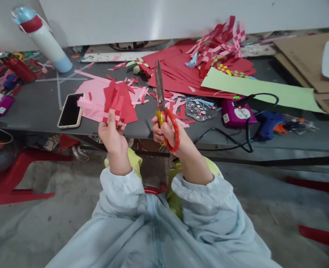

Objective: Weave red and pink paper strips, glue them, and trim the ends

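Observation:
My left hand (pixel 112 132) is closed on a small woven piece of red and pink paper strips (pixel 115 102), whose loose ends stick out to the left and upward. Scissors (pixel 160 87) with red and yellow handles are in my right hand (pixel 165 130); their blades point up, away from me, and look almost closed. Apart from the paper, the blades touch nothing I can make out. Behind my left hand lie a pink sheet (pixel 93 87) and a red sheet (pixel 129 106) on the dark table (pixel 142 128).
A phone (pixel 70 111) lies left of my left hand. Cut paper scraps (pixel 178 104) and red sheets (pixel 172 67) cover the middle. Woven strips (pixel 220 39), a green sheet (pixel 253 87), a purple box (pixel 237 113) with a black cable and cardboard (pixel 304 63) are rightward. A bottle (pixel 45 42) stands back left.

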`<state>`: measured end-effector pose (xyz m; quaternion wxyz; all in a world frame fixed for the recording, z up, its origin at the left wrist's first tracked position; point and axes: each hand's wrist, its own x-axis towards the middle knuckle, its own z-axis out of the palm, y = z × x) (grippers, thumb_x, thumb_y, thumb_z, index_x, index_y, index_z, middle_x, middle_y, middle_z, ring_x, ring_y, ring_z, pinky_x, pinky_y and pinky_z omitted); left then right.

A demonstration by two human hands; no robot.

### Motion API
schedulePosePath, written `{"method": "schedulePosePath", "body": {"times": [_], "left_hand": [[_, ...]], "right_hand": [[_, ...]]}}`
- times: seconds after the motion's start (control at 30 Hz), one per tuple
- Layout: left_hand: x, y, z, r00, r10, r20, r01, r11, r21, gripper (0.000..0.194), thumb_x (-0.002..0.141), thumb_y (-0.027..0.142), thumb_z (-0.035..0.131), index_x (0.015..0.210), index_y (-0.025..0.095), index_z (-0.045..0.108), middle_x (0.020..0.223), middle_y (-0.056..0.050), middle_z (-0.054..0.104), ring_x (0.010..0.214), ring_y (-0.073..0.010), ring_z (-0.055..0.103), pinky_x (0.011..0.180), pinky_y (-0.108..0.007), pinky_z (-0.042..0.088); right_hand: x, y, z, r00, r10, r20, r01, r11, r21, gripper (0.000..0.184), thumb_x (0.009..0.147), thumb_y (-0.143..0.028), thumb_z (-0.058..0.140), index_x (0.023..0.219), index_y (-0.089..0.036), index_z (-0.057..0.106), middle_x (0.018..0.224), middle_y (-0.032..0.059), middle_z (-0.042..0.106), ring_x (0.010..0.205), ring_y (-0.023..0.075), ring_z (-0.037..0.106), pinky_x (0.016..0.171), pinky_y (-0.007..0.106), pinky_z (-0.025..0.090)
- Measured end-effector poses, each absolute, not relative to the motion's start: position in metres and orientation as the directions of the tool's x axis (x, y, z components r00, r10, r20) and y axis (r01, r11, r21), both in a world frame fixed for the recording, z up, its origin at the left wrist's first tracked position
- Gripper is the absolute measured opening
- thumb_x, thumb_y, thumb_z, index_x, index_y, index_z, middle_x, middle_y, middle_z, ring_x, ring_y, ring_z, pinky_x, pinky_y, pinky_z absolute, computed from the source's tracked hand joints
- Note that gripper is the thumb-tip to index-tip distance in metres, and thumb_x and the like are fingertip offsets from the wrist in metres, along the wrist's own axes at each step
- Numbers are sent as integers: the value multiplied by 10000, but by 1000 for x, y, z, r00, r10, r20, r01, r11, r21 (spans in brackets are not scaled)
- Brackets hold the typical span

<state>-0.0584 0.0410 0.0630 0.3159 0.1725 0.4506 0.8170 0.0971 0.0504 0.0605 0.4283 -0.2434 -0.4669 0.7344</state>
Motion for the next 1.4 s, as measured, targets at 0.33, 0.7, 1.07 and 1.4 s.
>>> {"method": "schedulePosePath", "body": {"times": [0.33, 0.7, 1.07, 1.4], "left_hand": [[-73, 35, 69, -815, 578, 28, -335, -511, 792, 439, 634, 441, 848, 691, 210, 479, 552, 105, 389, 481, -34, 418, 463, -194, 319], [-71, 31, 73, -819, 570, 66, -270, -484, 832, 443, 703, 418, 793, 643, 202, 411, 562, 91, 410, 461, -24, 377, 473, -195, 339], [-69, 27, 76, -721, 692, 36, -346, -405, 846, 409, 638, 392, 849, 637, 195, 491, 543, 94, 442, 443, -24, 393, 458, -194, 355], [-66, 23, 75, -675, 735, 64, -318, -367, 874, 466, 616, 382, 869, 554, 187, 450, 523, 82, 456, 461, -30, 404, 463, -190, 365]], "right_hand": [[101, 35, 46, -829, 554, 79, -198, -159, -967, 606, 814, -741, 524, 1094, -206, 465, 783, -32, 344, 614, 102, 282, 549, 279, 259], [98, 30, 49, -867, 489, 98, -127, -27, -992, 611, 806, -750, 527, 1020, -182, 456, 796, -27, 328, 669, 105, 301, 585, 264, 286], [95, 30, 43, -887, 461, 38, -63, -40, -997, 667, 765, -776, 547, 1050, -185, 425, 792, -35, 304, 653, 99, 251, 550, 261, 242], [99, 29, 51, -863, 502, 61, -84, -24, -996, 631, 772, -762, 557, 1017, -194, 429, 787, -33, 316, 651, 103, 270, 558, 264, 248]]}}
